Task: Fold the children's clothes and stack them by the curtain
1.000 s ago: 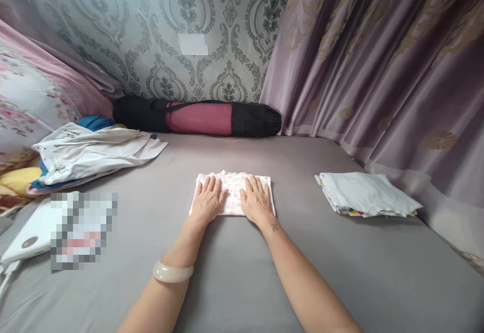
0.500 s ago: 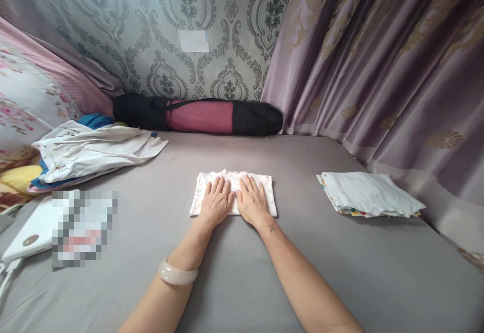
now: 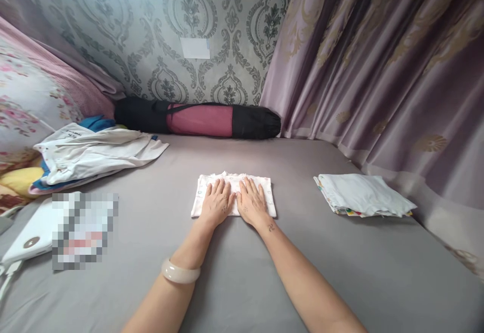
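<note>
A folded white garment [image 3: 269, 202] with a small faint print lies flat on the grey bed sheet [image 3: 242, 282], straight ahead of me. My left hand [image 3: 218, 203] rests palm down on its left half, fingers stretched out. On the right half lies my right hand [image 3: 251, 201], also flat with its fingers extended. The two thumbs almost meet near the garment's middle. Part of the cloth is covered by both hands. A pale bangle [image 3: 180, 272] circles my left forearm.
To the right sits a folded white cloth stack [image 3: 365, 193]. Rumpled clothes [image 3: 102, 154] are heaped at the left, with a white power bank [image 3: 36, 227] and a blurred-out item [image 3: 85, 234] nearer me. A long black and maroon bag [image 3: 200, 119] lies along the wall.
Both hands stay flat on the folded garment in the same place. The view has shifted very slightly; nothing else visibly moved.
</note>
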Demonstrator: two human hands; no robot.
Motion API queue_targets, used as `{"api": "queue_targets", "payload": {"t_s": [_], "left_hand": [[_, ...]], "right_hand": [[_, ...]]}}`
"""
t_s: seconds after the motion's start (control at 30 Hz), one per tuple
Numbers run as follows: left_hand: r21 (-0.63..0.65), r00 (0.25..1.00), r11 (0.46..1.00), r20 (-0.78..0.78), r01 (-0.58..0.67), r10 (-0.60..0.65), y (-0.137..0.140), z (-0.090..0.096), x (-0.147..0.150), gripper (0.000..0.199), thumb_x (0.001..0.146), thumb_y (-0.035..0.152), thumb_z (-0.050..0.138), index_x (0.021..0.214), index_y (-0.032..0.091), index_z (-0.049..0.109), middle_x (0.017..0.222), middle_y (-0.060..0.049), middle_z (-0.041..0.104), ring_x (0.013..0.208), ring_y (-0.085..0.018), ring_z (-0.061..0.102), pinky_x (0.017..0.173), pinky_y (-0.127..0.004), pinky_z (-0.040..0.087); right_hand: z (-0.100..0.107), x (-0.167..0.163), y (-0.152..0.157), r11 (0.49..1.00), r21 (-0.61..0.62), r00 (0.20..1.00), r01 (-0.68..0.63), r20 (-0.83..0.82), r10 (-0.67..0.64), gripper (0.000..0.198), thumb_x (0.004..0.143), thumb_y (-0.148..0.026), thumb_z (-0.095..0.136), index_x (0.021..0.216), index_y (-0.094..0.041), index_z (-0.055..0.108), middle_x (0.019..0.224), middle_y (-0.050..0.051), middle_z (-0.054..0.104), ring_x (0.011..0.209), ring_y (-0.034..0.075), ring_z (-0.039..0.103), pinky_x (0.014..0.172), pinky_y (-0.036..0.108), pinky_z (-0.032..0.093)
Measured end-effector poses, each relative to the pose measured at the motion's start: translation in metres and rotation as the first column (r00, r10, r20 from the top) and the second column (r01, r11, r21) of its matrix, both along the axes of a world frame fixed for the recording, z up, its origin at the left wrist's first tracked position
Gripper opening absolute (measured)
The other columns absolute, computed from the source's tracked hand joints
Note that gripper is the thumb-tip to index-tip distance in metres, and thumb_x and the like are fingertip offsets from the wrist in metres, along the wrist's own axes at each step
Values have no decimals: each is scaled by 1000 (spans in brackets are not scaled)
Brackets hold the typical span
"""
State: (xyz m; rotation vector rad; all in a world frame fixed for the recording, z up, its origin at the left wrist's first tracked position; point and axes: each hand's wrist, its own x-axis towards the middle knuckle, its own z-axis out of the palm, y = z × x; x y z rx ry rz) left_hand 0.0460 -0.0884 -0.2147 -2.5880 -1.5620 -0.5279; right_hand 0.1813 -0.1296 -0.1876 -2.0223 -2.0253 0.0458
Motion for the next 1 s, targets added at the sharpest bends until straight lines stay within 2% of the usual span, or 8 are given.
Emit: {"api": "queue_targets", "payload": {"t_s": [0.1, 0.27, 0.37, 0.5, 0.7, 0.77, 0.83, 1.0], "left_hand": [[-5, 999, 1000, 34, 9, -9, 1, 5, -2, 41, 97, 30, 39, 130, 14, 56, 140, -17, 54, 135, -30, 43, 111, -50, 33], [-6, 996, 1000, 85, -18, 19, 2, 18, -14, 28, 94, 23, 39, 109, 16, 62, 124, -14, 63, 126, -29, 51, 105, -45, 39], [-4, 990, 998, 129, -64, 64, 6, 22, -24, 25, 93, 22, 39, 98, 18, 63, 113, -14, 66, 117, -28, 56, 100, -43, 42], [-12, 974, 994, 199, -112, 112, 12, 21, -35, 26, 94, 21, 37, 90, 19, 62, 103, -13, 68, 114, -27, 57, 95, -41, 43], [-103, 947, 988, 288, -116, 141, 19, 23, -40, 26, 90, 19, 38, 86, 18, 64, 95, -11, 68, 94, -23, 62, 83, -33, 45], [-127, 911, 984, 380, -122, 162, 21, 24, -40, 27, 90, 20, 39, 87, 18, 65, 94, -10, 69, 91, -22, 63, 82, -32, 45], [-168, 843, 975, 495, -146, 211, 23, 24, -40, 27, 89, 23, 40, 90, 19, 67, 94, -10, 71, 90, -21, 64, 82, -32, 46], [-334, 582, 924, 721, -186, 377, 28, 26, -42, 25, 83, 32, 48, 89, 21, 70, 95, -8, 74, 86, -22, 67, 83, -34, 48]], "right_hand": [[6, -4, 1, 999, -33, 1000, 9, -4, -9, 52, 99, -31, 28, 145, -10, 41, 157, 13, 29, 145, 26, 24, 118, 49, 15], [13, -23, 11, 998, -60, 999, -33, -27, 32, 54, 100, -33, 26, 147, -10, 37, 156, 13, 30, 146, 24, 21, 118, 49, 12], [10, -36, 18, 997, -69, 998, -36, -47, 33, 56, 100, -34, 25, 148, -9, 36, 157, 13, 28, 146, 25, 20, 118, 49, 11], [1, -43, 22, 998, -58, 999, -13, -50, 10, 57, 100, -36, 25, 149, -9, 33, 158, 13, 25, 147, 24, 17, 118, 49, 8], [-4, -43, 21, 999, -39, 999, -6, -33, 4, 57, 99, -36, 25, 149, -10, 33, 159, 12, 25, 147, 24, 16, 118, 48, 7], [-4, -43, 22, 999, -45, 999, -7, -35, 6, 57, 99, -36, 24, 149, -10, 33, 159, 12, 25, 147, 24, 16, 118, 48, 7], [-3, -43, 22, 999, -50, 999, -9, -41, 7, 58, 99, -36, 24, 149, -9, 33, 159, 13, 25, 147, 25, 16, 118, 48, 7], [3, -48, 23, 997, -76, 998, -18, -65, 13, 57, 99, -35, 25, 149, -8, 34, 158, 15, 24, 147, 26, 17, 117, 51, 8]]}}
